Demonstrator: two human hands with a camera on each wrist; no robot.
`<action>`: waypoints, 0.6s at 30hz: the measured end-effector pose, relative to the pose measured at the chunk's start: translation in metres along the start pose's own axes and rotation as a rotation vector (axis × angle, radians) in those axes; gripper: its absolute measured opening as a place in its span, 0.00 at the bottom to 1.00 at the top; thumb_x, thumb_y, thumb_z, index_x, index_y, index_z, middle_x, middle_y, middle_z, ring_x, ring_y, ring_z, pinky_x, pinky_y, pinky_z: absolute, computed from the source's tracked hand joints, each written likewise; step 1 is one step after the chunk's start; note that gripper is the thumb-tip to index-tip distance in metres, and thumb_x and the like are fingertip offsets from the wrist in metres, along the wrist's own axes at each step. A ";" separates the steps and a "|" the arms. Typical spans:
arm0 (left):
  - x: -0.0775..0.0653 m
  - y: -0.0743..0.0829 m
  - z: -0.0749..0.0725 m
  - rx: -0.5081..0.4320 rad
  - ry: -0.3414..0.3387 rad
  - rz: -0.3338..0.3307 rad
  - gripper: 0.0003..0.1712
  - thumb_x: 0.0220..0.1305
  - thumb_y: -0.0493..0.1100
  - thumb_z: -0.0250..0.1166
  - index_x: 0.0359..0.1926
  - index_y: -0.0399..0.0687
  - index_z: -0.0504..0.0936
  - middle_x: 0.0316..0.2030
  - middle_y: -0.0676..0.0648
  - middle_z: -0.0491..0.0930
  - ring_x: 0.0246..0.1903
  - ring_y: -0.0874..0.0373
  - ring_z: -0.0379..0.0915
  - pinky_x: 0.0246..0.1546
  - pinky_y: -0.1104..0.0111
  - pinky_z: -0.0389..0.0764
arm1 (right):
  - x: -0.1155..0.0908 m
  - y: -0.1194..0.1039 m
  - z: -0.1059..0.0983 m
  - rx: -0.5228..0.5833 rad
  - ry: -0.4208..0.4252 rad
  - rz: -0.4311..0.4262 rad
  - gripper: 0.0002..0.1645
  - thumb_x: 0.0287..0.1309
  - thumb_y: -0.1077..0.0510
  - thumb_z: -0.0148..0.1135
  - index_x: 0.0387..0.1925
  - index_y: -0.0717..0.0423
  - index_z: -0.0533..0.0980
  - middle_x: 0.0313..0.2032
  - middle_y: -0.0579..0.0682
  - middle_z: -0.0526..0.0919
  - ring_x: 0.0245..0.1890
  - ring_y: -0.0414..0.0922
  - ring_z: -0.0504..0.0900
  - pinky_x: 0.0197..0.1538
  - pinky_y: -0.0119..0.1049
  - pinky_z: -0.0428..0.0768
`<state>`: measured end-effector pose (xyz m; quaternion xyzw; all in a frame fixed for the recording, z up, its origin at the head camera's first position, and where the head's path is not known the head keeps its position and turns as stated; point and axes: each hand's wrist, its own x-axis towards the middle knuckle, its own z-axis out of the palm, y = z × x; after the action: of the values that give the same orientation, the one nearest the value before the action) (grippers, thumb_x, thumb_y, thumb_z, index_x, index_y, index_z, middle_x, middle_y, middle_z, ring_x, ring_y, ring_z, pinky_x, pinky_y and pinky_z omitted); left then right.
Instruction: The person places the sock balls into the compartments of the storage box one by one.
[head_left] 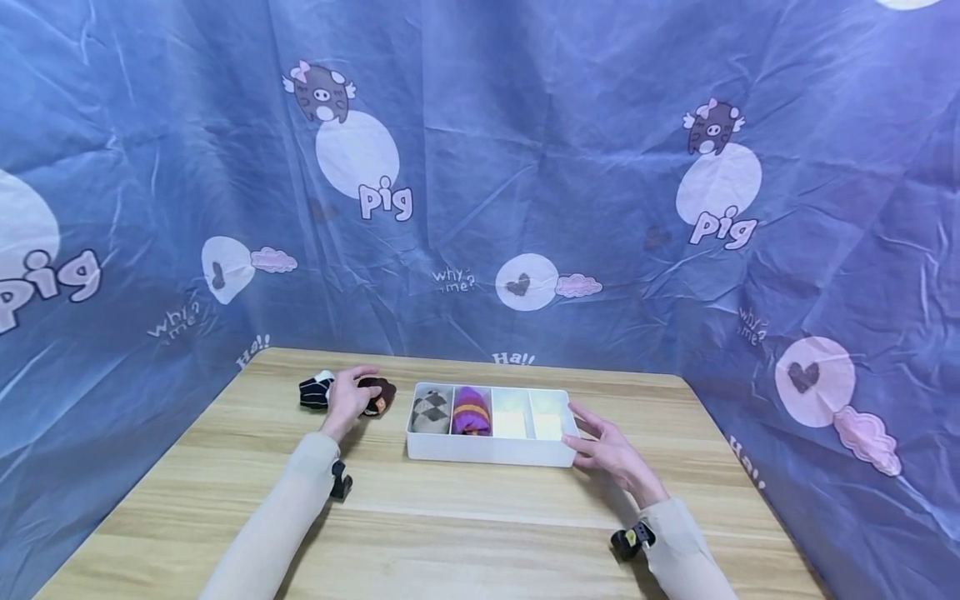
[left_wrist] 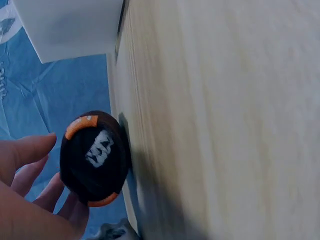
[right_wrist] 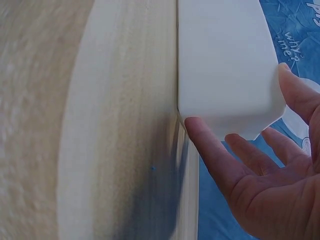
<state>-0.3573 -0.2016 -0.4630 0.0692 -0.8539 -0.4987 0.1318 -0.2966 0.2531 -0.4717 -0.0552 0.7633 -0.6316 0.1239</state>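
My left hand [head_left: 348, 400] reaches over a dark rolled sock [left_wrist: 95, 160] with brown and orange parts and white markings. In the left wrist view the thumb tip stands a little apart from it; the other fingers pass behind it, so their contact is hidden. Just left of that hand lies a black, white-striped rolled sock [head_left: 315, 392]. My right hand [head_left: 611, 450] rests spread fingers against the right end of a white divided box [head_left: 487, 450]. Inside the box, the leftmost compartment has a grey argyle sock [head_left: 431, 412], and the one beside it a purple sock [head_left: 472, 412] with orange stripes.
The two right compartments [head_left: 512, 421] of the box hold nothing. A light wooden table [head_left: 435, 533] carries everything. Blue printed curtains [head_left: 465, 167] hang behind the table and along both sides. Each wrist wears a small black camera [head_left: 341, 481].
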 end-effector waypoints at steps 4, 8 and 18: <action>0.002 -0.005 0.002 -0.031 -0.046 -0.006 0.27 0.55 0.31 0.67 0.59 0.38 0.79 0.62 0.34 0.74 0.62 0.39 0.67 0.66 0.51 0.67 | -0.001 -0.001 0.000 -0.003 0.005 0.001 0.47 0.61 0.59 0.66 0.76 0.54 0.52 0.74 0.70 0.49 0.54 0.48 0.76 0.50 0.40 0.82; 0.003 -0.009 0.004 -0.082 -0.084 -0.010 0.28 0.55 0.31 0.67 0.59 0.37 0.78 0.61 0.33 0.74 0.61 0.39 0.68 0.65 0.51 0.69 | -0.001 -0.001 0.000 0.004 0.002 0.004 0.48 0.62 0.60 0.65 0.76 0.54 0.51 0.73 0.70 0.50 0.53 0.47 0.77 0.49 0.39 0.83; 0.001 -0.009 0.004 -0.124 -0.197 -0.004 0.31 0.54 0.27 0.65 0.62 0.35 0.74 0.61 0.31 0.72 0.57 0.39 0.70 0.52 0.59 0.80 | -0.003 -0.002 0.000 0.008 -0.004 0.000 0.48 0.61 0.60 0.66 0.76 0.54 0.51 0.73 0.70 0.50 0.52 0.45 0.78 0.48 0.39 0.83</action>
<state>-0.3598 -0.2031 -0.4728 0.0133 -0.8300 -0.5554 0.0499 -0.2940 0.2531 -0.4692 -0.0558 0.7607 -0.6344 0.1255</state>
